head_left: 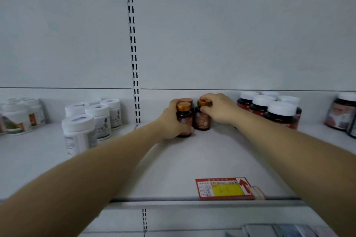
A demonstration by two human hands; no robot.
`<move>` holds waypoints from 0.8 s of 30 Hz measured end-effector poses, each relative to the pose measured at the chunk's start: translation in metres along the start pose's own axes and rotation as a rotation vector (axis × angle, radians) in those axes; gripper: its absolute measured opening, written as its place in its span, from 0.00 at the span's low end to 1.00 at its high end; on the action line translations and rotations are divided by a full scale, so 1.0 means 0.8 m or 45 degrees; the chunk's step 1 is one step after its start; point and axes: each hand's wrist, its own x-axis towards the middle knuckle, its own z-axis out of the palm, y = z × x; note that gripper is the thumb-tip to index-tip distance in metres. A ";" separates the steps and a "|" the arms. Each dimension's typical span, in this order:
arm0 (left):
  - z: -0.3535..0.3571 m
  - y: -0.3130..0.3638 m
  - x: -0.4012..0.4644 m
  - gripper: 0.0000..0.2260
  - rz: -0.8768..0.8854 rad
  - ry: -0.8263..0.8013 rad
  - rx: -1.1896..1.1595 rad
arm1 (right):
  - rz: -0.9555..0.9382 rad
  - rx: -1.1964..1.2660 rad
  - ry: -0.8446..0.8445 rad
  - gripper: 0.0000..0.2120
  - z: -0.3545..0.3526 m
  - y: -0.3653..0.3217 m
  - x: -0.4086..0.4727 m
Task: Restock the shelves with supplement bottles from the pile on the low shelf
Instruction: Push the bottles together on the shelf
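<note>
Where both hands reach, the white shelf (192, 159) meets a pale slotted back panel (212, 34)

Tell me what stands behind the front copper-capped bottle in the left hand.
Behind the front copper-capped bottle, gripped by the left hand, a second copper cap shows. That bottle's body is hidden by the front bottle.

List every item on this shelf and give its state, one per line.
Left hand: grips front brown gold-capped bottle.
Right hand: fingers on cap of right brown gold-capped bottle.
White plastic jars: upright, capped.
Dark white-lidded bottles: upright, grouped.
Red-and-yellow price tag: flat at shelf edge.
</note>
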 end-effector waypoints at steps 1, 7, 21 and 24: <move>-0.003 0.000 0.000 0.40 -0.026 0.017 0.039 | -0.004 -0.001 0.011 0.19 0.001 0.001 0.001; -0.011 -0.001 -0.001 0.38 -0.041 -0.032 0.109 | -0.003 0.004 0.013 0.19 0.009 -0.002 0.008; 0.003 -0.004 -0.004 0.38 0.194 -0.002 0.157 | 0.004 -0.086 0.015 0.23 -0.002 0.000 0.008; 0.006 -0.002 -0.005 0.40 0.184 -0.009 0.162 | 0.004 -0.091 0.023 0.21 -0.001 0.002 0.007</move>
